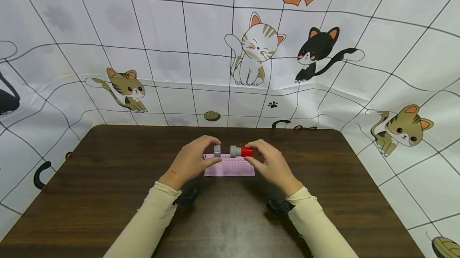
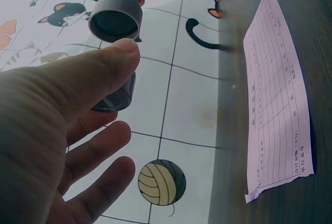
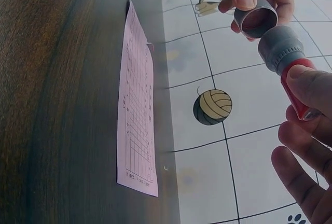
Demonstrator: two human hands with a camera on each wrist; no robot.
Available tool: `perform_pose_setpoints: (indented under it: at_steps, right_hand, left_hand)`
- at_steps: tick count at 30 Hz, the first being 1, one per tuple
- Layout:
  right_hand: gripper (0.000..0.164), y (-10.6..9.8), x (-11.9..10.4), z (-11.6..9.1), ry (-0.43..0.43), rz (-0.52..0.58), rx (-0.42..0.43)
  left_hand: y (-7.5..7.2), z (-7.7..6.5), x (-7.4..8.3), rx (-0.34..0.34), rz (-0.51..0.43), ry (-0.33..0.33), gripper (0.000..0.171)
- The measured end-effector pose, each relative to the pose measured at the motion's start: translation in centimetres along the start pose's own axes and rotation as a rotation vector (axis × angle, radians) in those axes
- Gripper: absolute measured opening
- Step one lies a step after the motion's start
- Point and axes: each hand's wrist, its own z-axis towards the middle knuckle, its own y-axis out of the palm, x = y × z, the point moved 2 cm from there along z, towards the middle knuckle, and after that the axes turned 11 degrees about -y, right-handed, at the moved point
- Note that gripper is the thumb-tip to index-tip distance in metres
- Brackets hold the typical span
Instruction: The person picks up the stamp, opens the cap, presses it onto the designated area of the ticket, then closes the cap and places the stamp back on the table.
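Note:
My left hand pinches a small round grey cap between thumb and fingers. Its hollow mouth faces right and shows in the right wrist view. Opposite it, my right hand grips the red handle of a round stamp, which has a ribbed grey collar and lies sideways, its dark end pointing at the cap. A narrow gap separates cap and stamp in the head view. Both are held above the table, over a pink printed sheet with a ruled grid. The other fingers of each hand are spread loosely.
The dark brown wooden table reaches back to a white cloth with grid lines and cartoon cats. A dark strap device sits at the right wrist, another at the left.

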Motion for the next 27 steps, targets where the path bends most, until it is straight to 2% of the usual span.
perform_pose_setpoints:
  at_steps: [4, 8, 13, 27]
  right_hand:
    - [0.03, 0.0, 0.1, 0.0, 0.018, -0.001, 0.006]
    - [0.031, -0.1, 0.2, 0.0, 0.051, 0.012, 0.02]
    - [0.032, -0.1, 0.6, 0.0, 0.084, 0.014, 0.03]
    - [0.036, -0.3, 1.0, -0.3, 0.165, 0.129, 0.079]
  left_hand:
    - [-0.3, 0.0, -0.2, 0.004, -0.011, -0.011, 0.054]
    - [-0.6, 0.0, -0.4, 0.013, 0.009, 0.005, 0.059]
    - [-0.9, -0.1, -0.7, 0.027, 0.035, 0.028, 0.054]
    - [-1.3, 0.2, -1.0, 0.047, 0.038, -0.004, 0.053]
